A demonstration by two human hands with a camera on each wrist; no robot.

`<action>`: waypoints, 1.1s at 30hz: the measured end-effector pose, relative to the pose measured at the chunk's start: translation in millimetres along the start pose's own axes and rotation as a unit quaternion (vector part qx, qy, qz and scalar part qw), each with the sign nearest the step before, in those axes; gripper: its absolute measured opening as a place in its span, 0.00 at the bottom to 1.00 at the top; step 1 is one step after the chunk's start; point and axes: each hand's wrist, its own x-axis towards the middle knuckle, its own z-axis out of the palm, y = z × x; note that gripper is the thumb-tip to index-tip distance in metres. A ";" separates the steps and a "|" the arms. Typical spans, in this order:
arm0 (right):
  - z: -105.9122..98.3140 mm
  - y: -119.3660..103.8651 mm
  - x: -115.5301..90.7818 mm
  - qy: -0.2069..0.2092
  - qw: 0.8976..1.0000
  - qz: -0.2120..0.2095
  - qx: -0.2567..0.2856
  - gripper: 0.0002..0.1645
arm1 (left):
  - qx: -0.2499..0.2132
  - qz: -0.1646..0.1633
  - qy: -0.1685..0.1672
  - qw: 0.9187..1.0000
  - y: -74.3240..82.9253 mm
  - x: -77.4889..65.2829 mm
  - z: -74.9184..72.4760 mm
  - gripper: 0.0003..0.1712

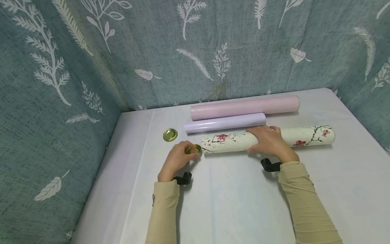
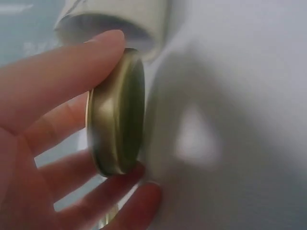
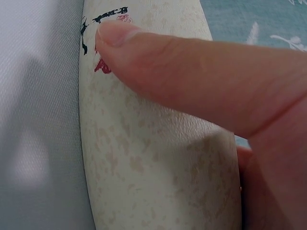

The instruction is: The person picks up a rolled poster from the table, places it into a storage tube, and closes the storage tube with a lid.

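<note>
My left hand [image 1: 177, 158] pinches a gold metal cap [image 2: 114, 115] between thumb and fingers, just off the left end of a cream cardboard tube [image 1: 233, 143]. That tube carries a red blossom and dark branch print. In the left wrist view its open end [image 2: 100, 28] lies right behind the thumb, with the cap's face turned sideways to it. Around the tube's middle, my right hand [image 1: 269, 141] holds it down on the table; the thumb [image 3: 158, 67] lies along the printed surface in the right wrist view, with the other fingers on the far side, mostly hidden.
Another gold cap [image 1: 170, 135] lies flat on the white table [image 1: 231, 203], left of the tubes. Behind the blossom tube lie a shiny lavender roll [image 1: 225, 123] and a longer pink roll [image 1: 243, 107]. A green leaf-patterned cloth [image 1: 164, 51] hangs along the back and sides.
</note>
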 end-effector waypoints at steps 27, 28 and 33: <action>-2.0 -6.1 -0.5 0.003 1.000 0.004 -0.009 0.48 | -0.292 -0.039 -0.036 0.955 -11.2 9.3 -2.5 0.34; -1.8 -5.9 -0.4 0.003 1.000 0.005 -0.009 0.48 | -0.309 -0.038 -0.042 0.949 -11.5 9.3 -1.8 0.34; -3.6 -5.2 -0.8 0.009 1.000 0.009 -0.001 0.49 | -0.427 -0.021 -0.083 0.900 -12.1 10.1 4.3 0.32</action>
